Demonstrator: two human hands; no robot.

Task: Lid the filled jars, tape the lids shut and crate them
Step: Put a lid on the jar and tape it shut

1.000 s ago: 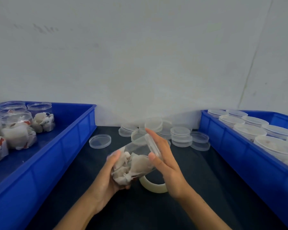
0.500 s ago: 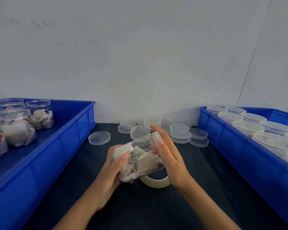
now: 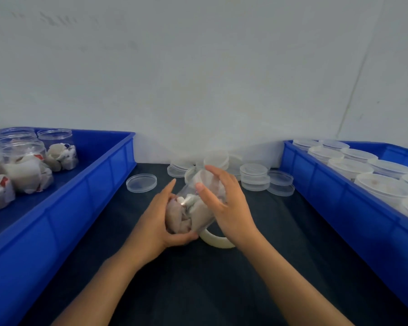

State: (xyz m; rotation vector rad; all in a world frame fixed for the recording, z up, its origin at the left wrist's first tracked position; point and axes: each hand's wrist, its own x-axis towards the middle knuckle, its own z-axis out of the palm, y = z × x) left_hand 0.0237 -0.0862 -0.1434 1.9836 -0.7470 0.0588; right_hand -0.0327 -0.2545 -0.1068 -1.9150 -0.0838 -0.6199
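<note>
I see my left hand (image 3: 156, 222) gripping the jar (image 3: 193, 208) tilted, mouth pointing away, while my right hand (image 3: 226, 208) cups its lid end.

The dark table surface (image 3: 198, 290) is bounded by the blue plastic crate of open jars (image 3: 64, 222) on the left and the blue plastic crate of lidded jars (image 3: 339, 208) on the right. Passage toward the wall is obstructed by stacked clear plastic lids (image 3: 254, 176) and a whitish tape roll (image 3: 216, 241).

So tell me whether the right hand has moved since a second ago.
Yes. The right hand has shifted from the jar's lid end round onto its side, now lying more over the tape roll, which stays put on the table.
</note>
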